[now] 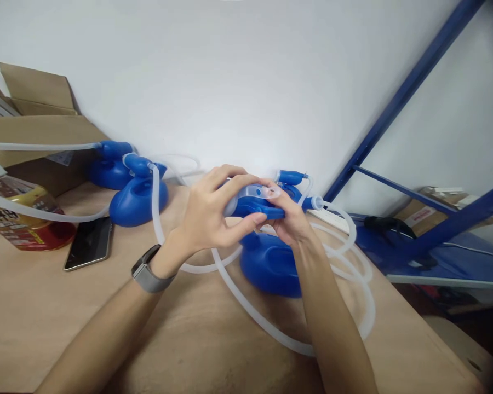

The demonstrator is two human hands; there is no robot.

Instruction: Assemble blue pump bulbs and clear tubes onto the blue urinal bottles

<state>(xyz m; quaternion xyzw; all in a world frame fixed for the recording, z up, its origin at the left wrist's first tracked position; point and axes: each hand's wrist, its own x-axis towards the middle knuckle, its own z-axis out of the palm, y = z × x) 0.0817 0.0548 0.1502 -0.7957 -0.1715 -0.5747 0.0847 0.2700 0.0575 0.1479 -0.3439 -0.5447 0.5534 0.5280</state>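
- Head view: the left grip [209, 213] is closing around a blue part [246, 208] at the centre of the frame, its fingers curling over the top and its thumb pressing near the lower front edge.
- The right grip [291, 219] is grasping the same part's right end, so both are sharing it above the worktop [201, 334].
- A clear flap [250, 191] is lying along the part's upper face; the right fingers are touching its right end.
- By its look, the part should be feeling light and fairly stiff, with smooth, slightly slippery sides; the flap is probably bending easily and could be tearing if pulled hard. The firm blue sides are offering the safest hold, one at each end.
- Just below, a blue container [267, 268] is sitting on the worktop, and a white tube [250, 310] is looping around it, looking soft and springy. Whether that tube is joining the held part is hidden.
- Farther out, two more containers [135, 202] are standing at the left, with a phone [89, 243] and a drink bottle [33, 221] lying or standing nearby; a cardboard box [36, 127] is filling the upper left, and a blue metal frame [398, 104] is slanting across the upper right.
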